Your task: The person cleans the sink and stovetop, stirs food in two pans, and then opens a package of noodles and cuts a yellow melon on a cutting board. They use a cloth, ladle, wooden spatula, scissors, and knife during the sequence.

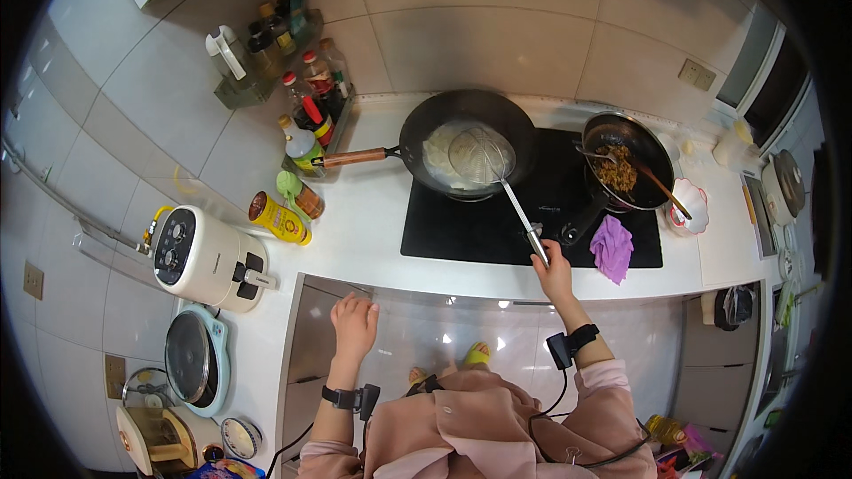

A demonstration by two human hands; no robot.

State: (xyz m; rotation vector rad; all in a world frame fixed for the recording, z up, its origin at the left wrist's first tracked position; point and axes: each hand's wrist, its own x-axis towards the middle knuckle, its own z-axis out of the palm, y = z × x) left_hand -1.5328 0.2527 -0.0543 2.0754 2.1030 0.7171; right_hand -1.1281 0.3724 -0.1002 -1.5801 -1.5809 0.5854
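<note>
My right hand point(554, 269) grips the metal handle of a wire-mesh skimmer point(476, 153). The skimmer's basket lies in the wok point(496, 101), over pale food in cloudy liquid point(439, 146). The wok stands on the black cooktop point(459, 233), its wooden handle pointing left. Away from the counter's front edge, my left hand point(356, 326) is raised with nothing in it, its fingers loosely curled. Right of the wok, a frying pan point(655, 140) holds browned minced food point(616, 176), a metal spoon and a wooden utensil point(659, 186).
A purple cloth point(612, 249) lies at the cooktop's right front, near a red-rimmed bowl point(695, 206). Sauce bottles point(319, 80) and a yellow container point(279, 218) line the left side. An air fryer point(213, 259) and a round electric pan point(190, 356) stand on the left counter.
</note>
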